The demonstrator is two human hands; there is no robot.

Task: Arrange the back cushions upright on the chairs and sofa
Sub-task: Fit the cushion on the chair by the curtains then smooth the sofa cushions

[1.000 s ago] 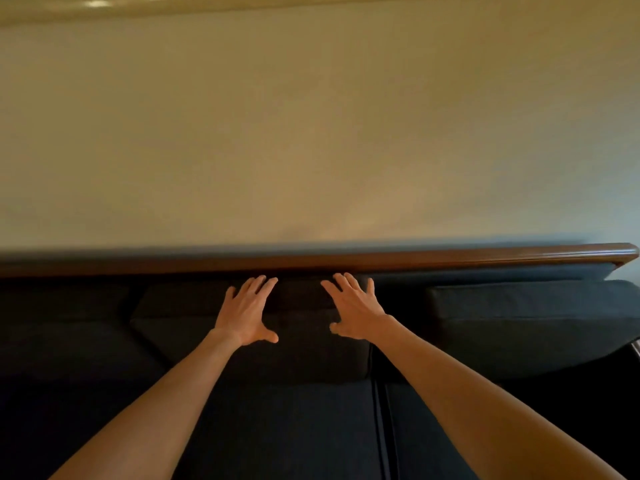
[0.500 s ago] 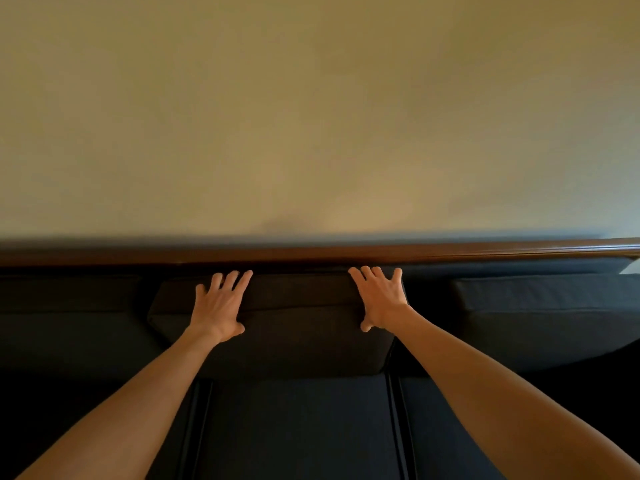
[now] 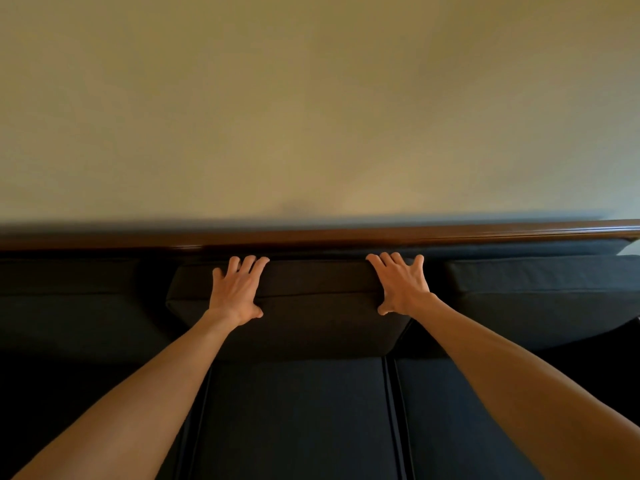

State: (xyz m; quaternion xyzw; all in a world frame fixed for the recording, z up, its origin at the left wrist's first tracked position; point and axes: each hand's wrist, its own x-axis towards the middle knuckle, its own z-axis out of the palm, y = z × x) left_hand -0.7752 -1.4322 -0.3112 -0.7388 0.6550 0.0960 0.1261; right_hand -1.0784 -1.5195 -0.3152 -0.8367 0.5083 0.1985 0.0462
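Observation:
A dark sofa fills the lower half of the view. Its middle back cushion stands upright against the sofa back. My left hand lies flat on the cushion's top left edge, fingers spread, thumb on the front face. My right hand rests the same way on the top right edge. Neither hand is closed around the cushion. A left back cushion and a right back cushion stand on either side of it.
A brown wooden rail runs along the top of the sofa back, with a plain beige wall behind it. Dark seat cushions lie below my arms, split by narrow seams.
My hands have moved apart, from near the cushion's centre to its two top corners. The view has shifted so the middle cushion sits centred.

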